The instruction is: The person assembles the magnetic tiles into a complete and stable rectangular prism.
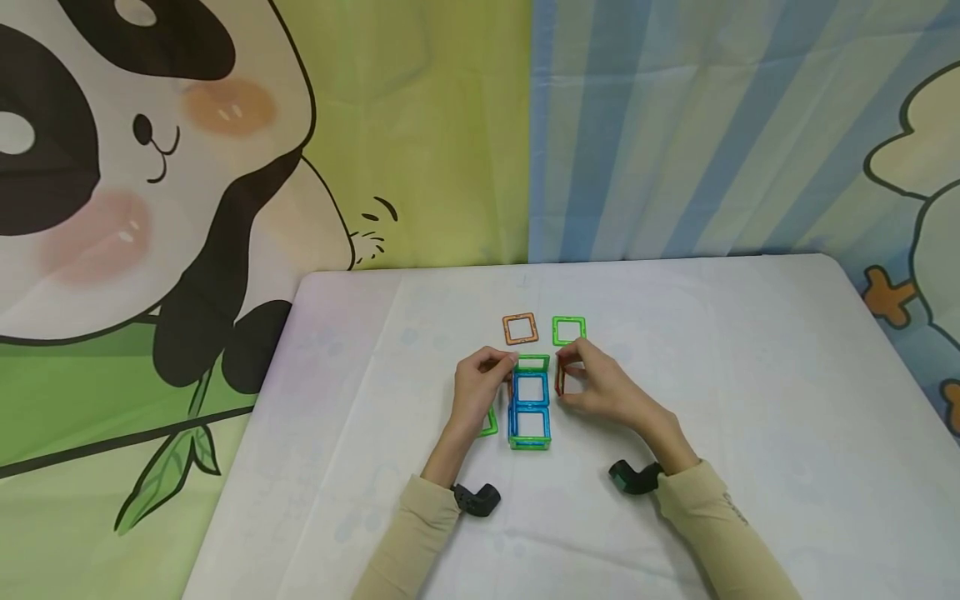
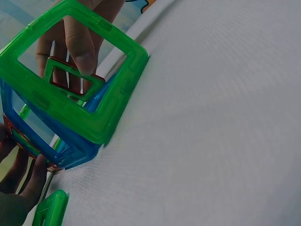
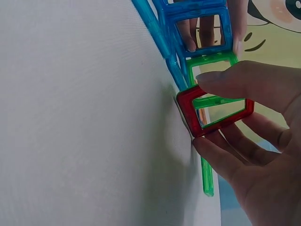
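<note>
A small structure of square magnetic tiles stands mid-table, with blue tiles (image 1: 532,387) on its side and top and green tiles (image 1: 530,443) at its near and far ends. My left hand (image 1: 477,386) is at its left side, fingers curled at a red-framed magnetic tile (image 2: 22,137) against the blue wall. At the right, my right hand (image 1: 603,387) pinches another red magnetic tile (image 3: 188,109) upright between thumb and fingers, slightly apart from the structure in the head view. The left palm is hidden in part by the wrist view's edge.
Behind the structure lie an orange square tile (image 1: 521,328) and a green square tile (image 1: 569,330). Another green tile (image 1: 489,422) lies by the left wrist, partly covered. A white cloth covers the table (image 1: 750,375); patterned curtains (image 1: 675,125) hang behind it.
</note>
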A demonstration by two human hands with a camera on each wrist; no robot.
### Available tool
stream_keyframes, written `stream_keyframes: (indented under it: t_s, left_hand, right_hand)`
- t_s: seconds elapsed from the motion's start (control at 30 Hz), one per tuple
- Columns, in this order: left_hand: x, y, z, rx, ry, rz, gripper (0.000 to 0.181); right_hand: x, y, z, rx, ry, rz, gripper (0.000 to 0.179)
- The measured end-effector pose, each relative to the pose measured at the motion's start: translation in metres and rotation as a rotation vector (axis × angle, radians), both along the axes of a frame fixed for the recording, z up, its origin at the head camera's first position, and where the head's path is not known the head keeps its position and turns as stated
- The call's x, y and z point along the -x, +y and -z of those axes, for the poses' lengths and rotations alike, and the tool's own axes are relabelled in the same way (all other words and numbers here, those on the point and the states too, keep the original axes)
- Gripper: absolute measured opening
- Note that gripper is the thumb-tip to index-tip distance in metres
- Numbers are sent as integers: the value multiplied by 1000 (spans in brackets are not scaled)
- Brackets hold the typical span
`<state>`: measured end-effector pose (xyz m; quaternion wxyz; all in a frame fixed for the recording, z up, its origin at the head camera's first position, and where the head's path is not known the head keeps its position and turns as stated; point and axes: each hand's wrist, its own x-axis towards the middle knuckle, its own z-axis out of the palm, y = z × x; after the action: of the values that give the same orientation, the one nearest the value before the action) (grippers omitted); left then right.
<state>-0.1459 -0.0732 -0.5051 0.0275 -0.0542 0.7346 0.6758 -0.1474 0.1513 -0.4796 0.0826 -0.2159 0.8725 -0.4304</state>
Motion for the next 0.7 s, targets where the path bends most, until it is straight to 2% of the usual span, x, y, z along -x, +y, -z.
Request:
stream_keyframes:
  t_s: [0.3, 0.7]
  left_hand:
    - [1, 0, 1, 3, -4, -5, 18]
    - [0, 0, -1, -11, -4, -4, 18]
  right_hand:
    - [3, -3, 2, 60, -44, -16, 59]
    - [3, -5, 7, 103, -45, -34, 60]
